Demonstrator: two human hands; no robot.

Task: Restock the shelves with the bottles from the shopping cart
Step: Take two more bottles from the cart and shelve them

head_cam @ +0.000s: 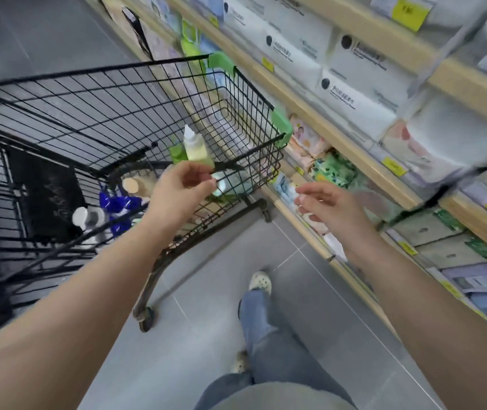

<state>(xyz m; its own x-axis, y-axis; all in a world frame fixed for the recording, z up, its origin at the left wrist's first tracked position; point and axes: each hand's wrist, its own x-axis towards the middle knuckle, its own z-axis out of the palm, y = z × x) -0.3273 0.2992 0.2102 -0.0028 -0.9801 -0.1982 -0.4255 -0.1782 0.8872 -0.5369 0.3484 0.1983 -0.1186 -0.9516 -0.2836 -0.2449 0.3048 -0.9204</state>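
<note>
The left hand (181, 187) is pinching a pale yellow-green plastic bottle (196, 149) upright over the black wire shopping cart (118, 113); the right hand (325, 205) is reaching, fingers relaxed, holding nothing.

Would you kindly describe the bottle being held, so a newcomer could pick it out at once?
Start at the black wire shopping cart left of the wooden shelves. Above its near right corner, the left hand pinches the base of a small clear bottle of pale yellow-green liquid. Unlike the capped bottles lying in the cart, it stands upright with a pointed white nozzle.
</note>
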